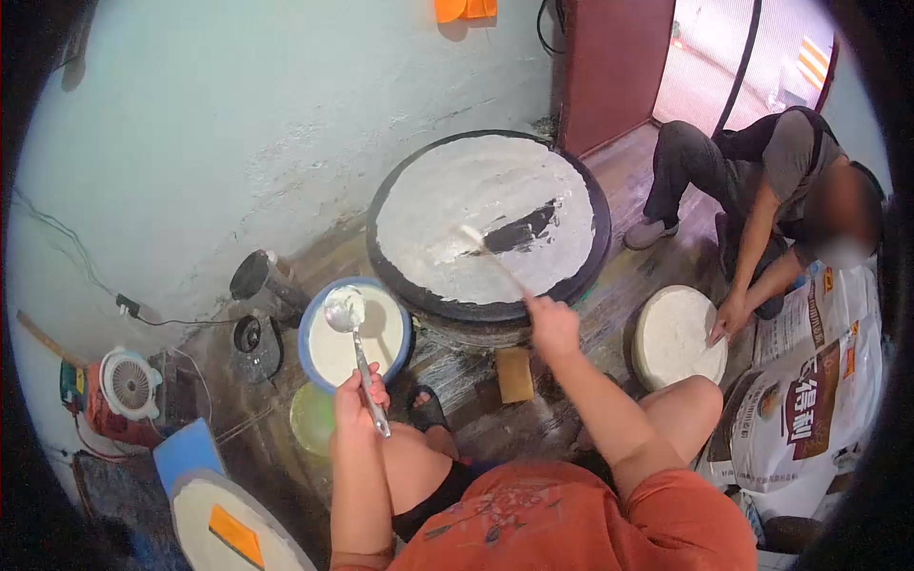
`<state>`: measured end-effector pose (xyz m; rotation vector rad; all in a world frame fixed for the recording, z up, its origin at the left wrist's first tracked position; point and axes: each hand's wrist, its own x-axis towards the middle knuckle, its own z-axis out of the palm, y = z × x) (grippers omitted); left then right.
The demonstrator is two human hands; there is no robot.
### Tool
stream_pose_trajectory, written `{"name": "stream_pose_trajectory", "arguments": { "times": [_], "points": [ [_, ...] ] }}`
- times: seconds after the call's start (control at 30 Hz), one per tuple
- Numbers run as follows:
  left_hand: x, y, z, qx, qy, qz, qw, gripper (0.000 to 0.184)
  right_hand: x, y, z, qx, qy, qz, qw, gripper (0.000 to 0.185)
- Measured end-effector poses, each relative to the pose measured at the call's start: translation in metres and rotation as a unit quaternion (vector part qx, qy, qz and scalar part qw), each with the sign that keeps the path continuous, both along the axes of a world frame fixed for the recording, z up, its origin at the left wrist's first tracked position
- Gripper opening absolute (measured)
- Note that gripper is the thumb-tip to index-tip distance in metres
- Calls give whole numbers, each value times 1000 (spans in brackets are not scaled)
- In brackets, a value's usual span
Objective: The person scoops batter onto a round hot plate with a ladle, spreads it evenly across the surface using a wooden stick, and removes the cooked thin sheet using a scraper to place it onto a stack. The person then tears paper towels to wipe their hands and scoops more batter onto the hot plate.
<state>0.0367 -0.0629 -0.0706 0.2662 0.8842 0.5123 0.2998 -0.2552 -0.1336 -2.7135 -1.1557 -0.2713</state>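
My left hand (360, 395) is closed round the handle of a metal ladle (360, 357), whose bowl holds some white batter above a blue-rimmed bucket (407, 335) of the same pale batter. My right hand (552, 326) grips a thin wooden spreader (503, 266). Its pale head rests over the batter layer (457, 190) on a large round black griddle (602, 228). A dark uncovered patch (522, 228) shows in the layer, right of the spreader's head.
A co-worker (762, 181) crouches at the right, hands at a round stack of flatbreads (678, 333). White printed sacks (809, 400) lie below. At the left are a kettle (267, 281), its base (255, 347), a fan-like device (129, 383) and cables. A pale disc (205, 514) sits bottom left.
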Motion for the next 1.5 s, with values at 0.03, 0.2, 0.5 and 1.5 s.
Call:
{"name": "stream_pose_trajectory", "arguments": {
  "times": [0.03, 0.2, 0.5, 1.5],
  "points": [
    [-1, 1, -1, 3, -4, -3, 1000, 35, 1, -6, 8, -1, -3, -1, 1000, 42],
    [-1, 6, -10, 1, -11, 7, 1000, 35, -21, -7, 13, 46, 94, -5, 994, 43],
    [3, 2, 1, -15, 18, -1, 1000, 34, 29, -29, 26, 77, 105, -141, 981, 39],
    [2, 6, -9, -11, -2, -23, 1000, 34, 93, -79, -32, 272, 344, -146, 887, 35]
  ]
}}
